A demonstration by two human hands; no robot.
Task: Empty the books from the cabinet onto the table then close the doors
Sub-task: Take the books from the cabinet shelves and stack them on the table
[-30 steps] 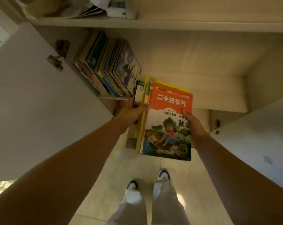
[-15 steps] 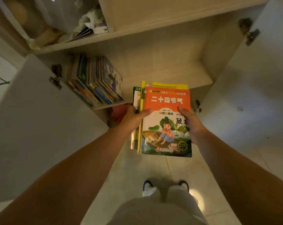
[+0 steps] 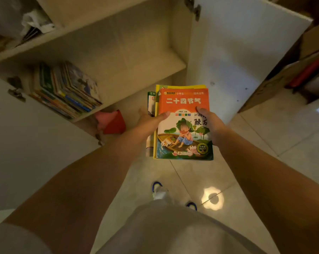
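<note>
A stack (image 3: 182, 125) of at least three books is held flat over the floor, just outside the cabinet (image 3: 118, 57), thumbs of the left hand (image 3: 151, 121) and right hand (image 3: 210, 123) curled onto the top cover. The uneven lower books could be lost sideways if the grip is loosened. One leaning row (image 3: 67, 90) is left on the shelf, uncountable through blur, and two doors (image 3: 237, 43) are open

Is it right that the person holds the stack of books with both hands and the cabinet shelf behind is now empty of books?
Not quite. The head view shows both hands, left hand and right hand, holding the stack of books, but the cabinet shelf is not empty: a row of books leans at its left end.
</note>
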